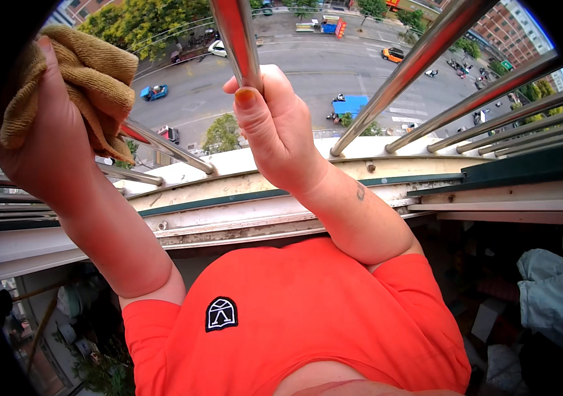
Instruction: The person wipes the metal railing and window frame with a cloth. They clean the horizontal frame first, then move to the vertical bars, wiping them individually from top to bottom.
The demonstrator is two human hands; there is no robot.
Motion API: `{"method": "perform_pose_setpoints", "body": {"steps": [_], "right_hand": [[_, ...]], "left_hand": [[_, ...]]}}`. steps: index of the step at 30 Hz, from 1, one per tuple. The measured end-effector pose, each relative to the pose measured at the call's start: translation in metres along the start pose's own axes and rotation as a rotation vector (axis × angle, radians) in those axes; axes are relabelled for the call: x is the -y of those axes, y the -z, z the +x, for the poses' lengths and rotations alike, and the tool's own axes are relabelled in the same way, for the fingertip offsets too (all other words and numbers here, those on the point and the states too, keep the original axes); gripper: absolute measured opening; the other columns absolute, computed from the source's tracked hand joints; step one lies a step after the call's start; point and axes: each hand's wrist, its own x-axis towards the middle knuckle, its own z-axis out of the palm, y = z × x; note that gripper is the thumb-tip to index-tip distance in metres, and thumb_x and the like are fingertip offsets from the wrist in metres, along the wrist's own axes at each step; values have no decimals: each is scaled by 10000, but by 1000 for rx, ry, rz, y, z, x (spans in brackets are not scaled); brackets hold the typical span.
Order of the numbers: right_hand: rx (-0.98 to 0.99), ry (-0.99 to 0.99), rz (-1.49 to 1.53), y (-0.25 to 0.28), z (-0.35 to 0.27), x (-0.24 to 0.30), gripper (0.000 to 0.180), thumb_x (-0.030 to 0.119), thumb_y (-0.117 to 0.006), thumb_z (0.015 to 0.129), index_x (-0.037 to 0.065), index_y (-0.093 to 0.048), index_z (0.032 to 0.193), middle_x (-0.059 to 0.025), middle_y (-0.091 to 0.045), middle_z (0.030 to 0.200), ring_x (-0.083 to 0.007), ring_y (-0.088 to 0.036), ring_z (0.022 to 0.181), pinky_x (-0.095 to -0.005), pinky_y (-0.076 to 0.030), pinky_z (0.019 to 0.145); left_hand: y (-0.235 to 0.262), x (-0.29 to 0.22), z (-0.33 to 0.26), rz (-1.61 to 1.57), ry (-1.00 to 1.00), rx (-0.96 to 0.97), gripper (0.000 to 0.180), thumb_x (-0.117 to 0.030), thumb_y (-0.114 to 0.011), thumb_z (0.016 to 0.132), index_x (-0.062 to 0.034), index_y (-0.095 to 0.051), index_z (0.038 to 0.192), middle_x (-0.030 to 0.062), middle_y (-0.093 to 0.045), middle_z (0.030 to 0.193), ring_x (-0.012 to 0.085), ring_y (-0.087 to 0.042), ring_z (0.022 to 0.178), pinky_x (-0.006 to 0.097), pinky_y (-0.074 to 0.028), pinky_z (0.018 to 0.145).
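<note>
Steel window bars (426, 49); left hand (43, 132) presses tan cloth (90, 79), right hand (275, 125) grips bar.

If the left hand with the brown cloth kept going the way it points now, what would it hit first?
The left hand points up and outward, pressing the brown cloth toward the metal window bars. Most likely it would meet the slanted bar just beside the cloth first, though depth is hard to judge here.

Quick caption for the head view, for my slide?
Left hand presses a tan cloth on a metal window bar; right hand grips another bar above the street.
</note>
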Motion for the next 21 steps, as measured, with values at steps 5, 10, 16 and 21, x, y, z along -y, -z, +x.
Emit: {"method": "perform_pose_setpoints", "body": {"steps": [5, 10, 16, 21], "right_hand": [[1, -1, -6, 4, 0, 0, 296, 335, -540, 1062, 40, -523, 1065, -34, -527, 767, -127, -505, 669, -285, -461, 630], [3, 7, 10, 1, 0, -1, 291, 331, -543, 1061, 41, -528, 1081, -43, -526, 762, -136, -506, 663, -291, -461, 625], [-3, 20, -25, 0, 1, -3, 290, 330, -548, 1059, 42, -527, 1072, -51, -534, 752, -151, -513, 652, -298, -463, 619], [-8, 28, -12, 0, 1, 1, 296, 341, -550, 1057, 46, -523, 1057, -55, -549, 755, -151, -520, 653, -298, -466, 619]], "left_hand": [[10, -1, -36, 163, -64, 152, 335, -12, -738, 892, -37, -625, 1206, 73, -685, 1185, 177, -655, 1093, 302, -532, 987], [20, 8, -95, 124, -40, 287, 349, 25, -708, 905, -45, -587, 1225, 76, -638, 1218, 212, -610, 1125, 341, -492, 1010], [37, 5, -149, 128, 97, 515, 404, 27, -694, 845, -69, -597, 1225, 114, -624, 1166, 298, -591, 1068, 401, -475, 966], [47, 0, -171, 134, 173, 713, 525, 75, -692, 718, -88, -605, 1210, 139, -619, 1104, 349, -585, 1010, 424, -483, 919]]}}
